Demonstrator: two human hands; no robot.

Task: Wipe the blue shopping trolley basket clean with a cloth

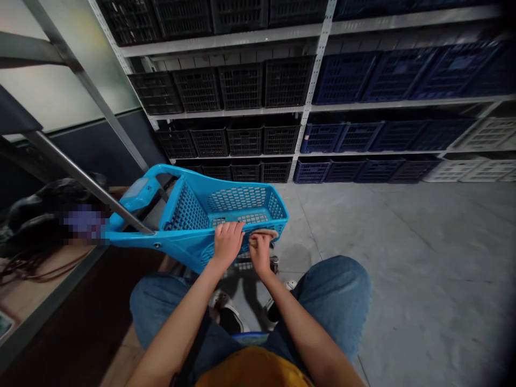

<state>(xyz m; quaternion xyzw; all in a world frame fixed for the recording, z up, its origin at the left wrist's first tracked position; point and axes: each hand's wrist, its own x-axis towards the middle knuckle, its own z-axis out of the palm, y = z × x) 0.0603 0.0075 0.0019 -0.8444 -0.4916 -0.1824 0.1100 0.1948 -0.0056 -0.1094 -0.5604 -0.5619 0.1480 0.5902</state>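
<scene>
Clearly, both arms of the person are stretched forward and downward, and the two hands come close together at the near side of a blue basket cart (pixel 181 240). This cart stands before the knees (pixel 336 298), with its handle toward the left. The left forearm (pixel 183 317) leans up to the right, and the left hand (pixel 228 243) lies on the near rim with its back upward. Its fingers are kept close together and bent over the edge; whether they press firmly, I cannot tell. The right forearm (pixel 296 314) leans up to the left, so that the right hand (pixel 260 251) is just beside the left one, slightly lower, near the front end of the cart. Its fingers are curled inward, nearly closed, and they have hold of a flat beige piece (pixel 268 233), which looks like cloth and is at the outer side of the basket, just under the rim. Behind the cart, a rack (pixel 299 142) carries rows of black crates (pixel 242 86) and blue crates (pixel 344 78).
</scene>
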